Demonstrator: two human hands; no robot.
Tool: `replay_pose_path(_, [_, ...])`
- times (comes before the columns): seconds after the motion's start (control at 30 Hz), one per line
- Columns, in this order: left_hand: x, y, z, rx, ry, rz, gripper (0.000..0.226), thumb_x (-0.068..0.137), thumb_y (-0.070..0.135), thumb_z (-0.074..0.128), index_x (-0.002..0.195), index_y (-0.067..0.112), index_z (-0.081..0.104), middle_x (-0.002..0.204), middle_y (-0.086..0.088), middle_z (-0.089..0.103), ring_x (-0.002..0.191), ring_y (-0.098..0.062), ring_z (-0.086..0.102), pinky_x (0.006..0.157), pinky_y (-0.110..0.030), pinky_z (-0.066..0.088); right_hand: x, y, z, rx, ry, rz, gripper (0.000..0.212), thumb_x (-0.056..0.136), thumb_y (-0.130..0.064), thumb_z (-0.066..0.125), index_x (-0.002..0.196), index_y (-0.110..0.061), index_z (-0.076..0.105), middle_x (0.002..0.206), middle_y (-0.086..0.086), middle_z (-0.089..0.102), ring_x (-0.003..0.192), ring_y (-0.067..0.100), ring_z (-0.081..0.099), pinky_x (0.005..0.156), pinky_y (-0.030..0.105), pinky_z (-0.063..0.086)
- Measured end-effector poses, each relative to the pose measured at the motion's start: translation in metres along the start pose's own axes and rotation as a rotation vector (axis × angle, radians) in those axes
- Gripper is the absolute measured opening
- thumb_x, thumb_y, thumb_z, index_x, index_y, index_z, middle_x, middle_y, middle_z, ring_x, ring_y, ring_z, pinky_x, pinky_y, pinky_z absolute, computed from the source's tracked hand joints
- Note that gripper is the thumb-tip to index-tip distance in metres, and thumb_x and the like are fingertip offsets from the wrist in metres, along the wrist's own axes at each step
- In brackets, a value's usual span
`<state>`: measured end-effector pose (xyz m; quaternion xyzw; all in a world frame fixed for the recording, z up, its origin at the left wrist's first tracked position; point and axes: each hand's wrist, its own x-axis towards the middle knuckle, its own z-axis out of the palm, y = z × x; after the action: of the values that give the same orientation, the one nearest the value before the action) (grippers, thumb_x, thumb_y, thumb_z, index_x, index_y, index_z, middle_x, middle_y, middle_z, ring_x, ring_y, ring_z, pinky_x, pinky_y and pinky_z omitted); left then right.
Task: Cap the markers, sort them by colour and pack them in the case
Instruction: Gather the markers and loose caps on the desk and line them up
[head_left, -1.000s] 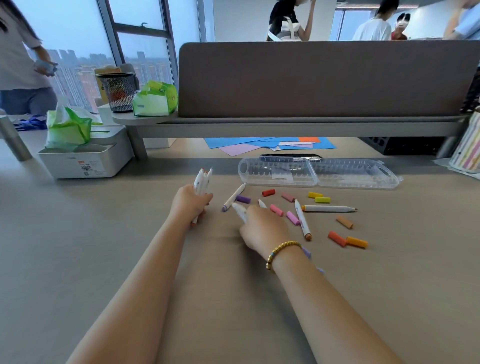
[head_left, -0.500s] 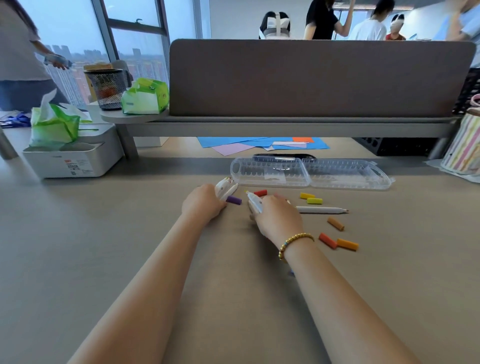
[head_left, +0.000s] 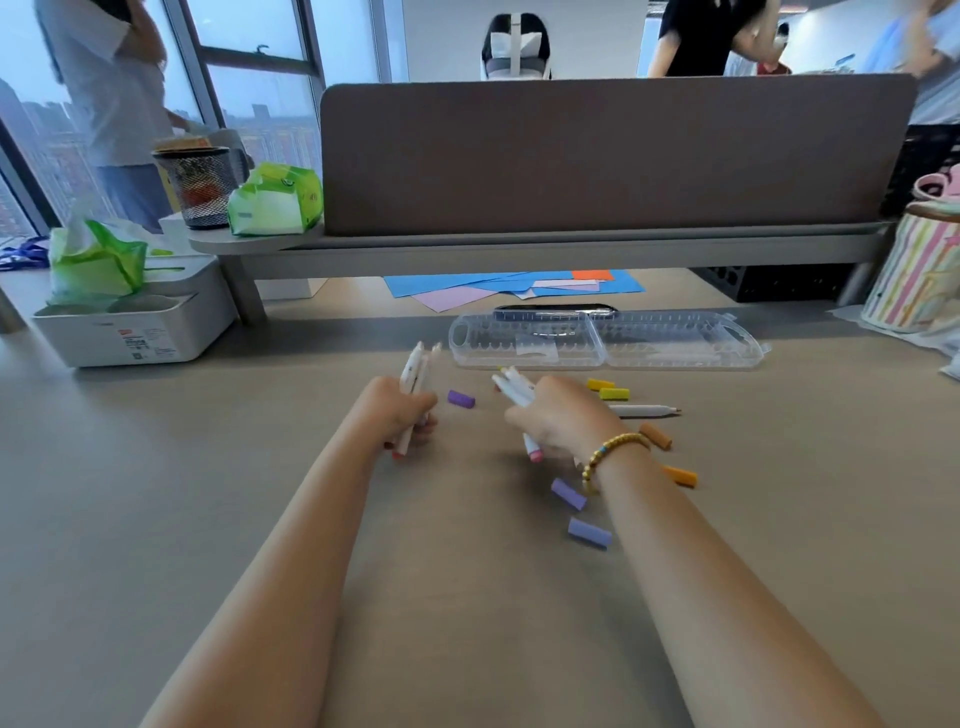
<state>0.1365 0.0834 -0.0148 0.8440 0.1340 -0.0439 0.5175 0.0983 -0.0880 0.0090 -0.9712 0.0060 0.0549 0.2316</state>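
Markers: white-barrelled, uncapped, split between two bundles and one loose marker (head_left: 644, 410) lying on the tabletop (head_left: 208, 519) just right of the right hand.
Head view, left hand (head_left: 402, 410): its grip is clenched round a bundle of markers (head_left: 415, 382), held near upright with the far ends fanning up and away and a reddish tip showing below the fist.
Head view, right hand (head_left: 558, 421): its grip grasps a second bundle (head_left: 514, 389), the far ends pointing up and left and a pink tip poking out beneath the palm; a bead bracelet (head_left: 615, 449) sits on that wrist.
Caps: all loose on the tabletop, none on a marker as far as can be seen; a purple cap (head_left: 461, 399) lies between the two hands, two yellow caps (head_left: 608, 389) just beyond the right hand, two orange caps (head_left: 670, 457) to its right, two lilac caps (head_left: 579, 512) near the right wrist.
Case: the clear case (head_left: 605, 340) lies open and flat beyond the hands, well apart from both bundles; no marker shows in it.
Progress: early, by my reading. The markers are nearly gathered, but capping, colour sorting and packing are all still to do.
Marker to grip: the loose marker lies close beside the right hand, not touching it, its tip pointing away to the right.
Surroundings: coloured paper sheets (head_left: 514, 286) under the desk shelf, a white tissue box (head_left: 140, 322) at far left.
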Motion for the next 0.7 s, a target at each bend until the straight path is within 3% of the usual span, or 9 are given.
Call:
replay_pose_path(0.07, [-0.004, 0.008, 0.005, -0.156, -0.008, 0.011, 0.012, 0.086, 0.005, 0.049, 0.079, 0.002, 0.058, 0.064, -0.005, 0.066, 0.057, -0.013, 0.066, 0.06, -0.027, 0.057, -0.001, 0.013, -0.012, 0.106, -0.002, 0.045, 0.019, 0.087, -0.027, 0.052, 0.079, -0.01, 0.05, 0.063, 0.002, 0.052, 0.054, 0.013, 0.048, 0.049, 0.024, 0.036])
replay_pose_path(0.13, [-0.012, 0.018, 0.014, -0.243, -0.042, 0.032, 0.011, 0.088, 0.006, 0.05, 0.083, 0.002, 0.059, 0.069, -0.006, 0.065, 0.049, -0.007, 0.063, 0.045, -0.019, 0.052, -0.002, 0.03, -0.022, 0.145, 0.005, 0.076, 0.02, 0.09, -0.027, 0.049, 0.081, -0.01, 0.049, 0.065, 0.001, 0.047, 0.054, 0.012, 0.043, 0.049, 0.023, 0.034])
replay_pose_path(0.23, [-0.021, 0.032, 0.033, -0.257, -0.089, 0.073, 0.009, 0.09, 0.008, 0.054, 0.091, -0.001, 0.056, 0.068, -0.006, 0.063, 0.059, -0.012, 0.062, 0.058, -0.024, 0.057, -0.001, 0.054, -0.033, 0.18, 0.038, 0.105, 0.022, 0.092, -0.028, 0.049, 0.098, -0.007, 0.048, 0.072, 0.003, 0.048, 0.058, 0.013, 0.044, 0.05, 0.023, 0.036])
replay_pose_path(0.27, [-0.024, 0.037, 0.041, -0.244, -0.111, 0.081, 0.01, 0.09, 0.009, 0.055, 0.09, -0.001, 0.054, 0.067, -0.006, 0.061, 0.059, -0.012, 0.061, 0.054, -0.021, 0.056, 0.002, 0.062, -0.035, 0.212, 0.062, 0.115, 0.022, 0.091, -0.025, 0.051, 0.104, -0.008, 0.046, 0.077, 0.005, 0.052, 0.06, 0.014, 0.047, 0.051, 0.024, 0.039])
replay_pose_path(0.37, [-0.029, 0.043, 0.065, -0.04, -0.149, 0.106, 0.016, 0.091, 0.019, 0.057, 0.091, 0.003, 0.054, 0.064, -0.003, 0.058, 0.053, -0.009, 0.055, 0.04, -0.016, 0.046, 0.015, 0.083, -0.037, 0.218, 0.201, 0.142, 0.027, 0.087, -0.018, 0.053, 0.113, -0.009, 0.046, 0.09, 0.01, 0.059, 0.067, 0.021, 0.058, 0.058, 0.032, 0.051])
replay_pose_path(0.47, [-0.032, 0.046, 0.084, 0.203, -0.185, 0.143, 0.018, 0.09, 0.024, 0.057, 0.087, 0.007, 0.052, 0.066, -0.002, 0.055, 0.055, -0.011, 0.052, 0.051, -0.021, 0.046, 0.025, 0.102, -0.042, 0.083, 0.298, 0.148, 0.034, 0.086, -0.021, 0.056, 0.118, -0.011, 0.051, 0.091, 0.008, 0.062, 0.078, 0.025, 0.064, 0.07, 0.04, 0.056])
replay_pose_path(0.7, [-0.033, 0.05, 0.113, 0.612, -0.147, 0.242, 0.024, 0.087, 0.03, 0.056, 0.1, 0.01, 0.051, 0.068, 0.0, 0.049, 0.074, -0.021, 0.055, 0.066, -0.03, 0.047, 0.032, 0.125, -0.049, 0.014, 0.244, 0.131, 0.025, 0.087, -0.028, 0.06, 0.107, -0.013, 0.055, 0.095, 0.007, 0.062, 0.087, 0.026, 0.061, 0.071, 0.033, 0.048])
